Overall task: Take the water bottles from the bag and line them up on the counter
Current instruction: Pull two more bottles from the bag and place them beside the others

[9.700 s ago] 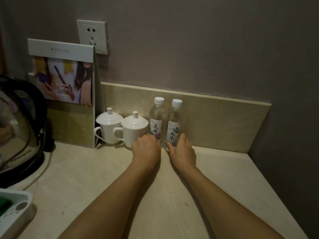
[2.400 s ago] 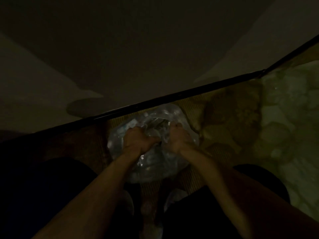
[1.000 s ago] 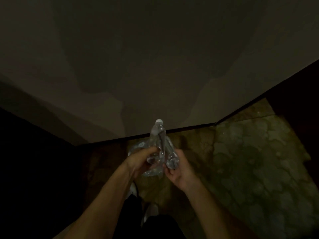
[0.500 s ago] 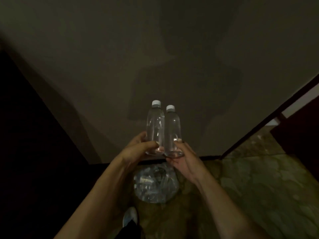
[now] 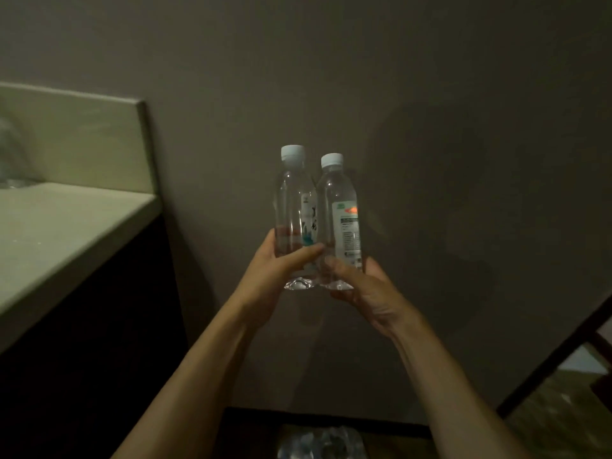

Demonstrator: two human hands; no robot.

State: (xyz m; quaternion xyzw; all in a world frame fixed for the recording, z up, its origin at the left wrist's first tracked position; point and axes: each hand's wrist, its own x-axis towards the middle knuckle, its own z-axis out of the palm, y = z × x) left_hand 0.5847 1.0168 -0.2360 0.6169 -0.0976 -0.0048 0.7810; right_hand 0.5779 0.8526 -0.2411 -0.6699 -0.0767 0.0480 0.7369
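— Where do things stand?

— The bench [image 5: 59,226] fills the left of the frame, pale and bare where I can see it. Low at the bottom centre, the crumpled clear bag [image 5: 323,442] lies on the floor.

— And the bottles?

— Mid-frame, held upright in the air against the wall, touching side by side. The left hand [image 5: 281,270] is curled round the lower part of the left bottle [image 5: 293,207]; the right hand [image 5: 361,286] wraps the base of the right bottle [image 5: 341,220], thumb across the front.

— How would they handle?

— Both look full, so fairly heavy for their size. Thin clear plastic gives under a squeeze, and it's smooth, likely slippery. I'd grip the lower body, where the label adds friction, not the white caps [image 5: 293,152].
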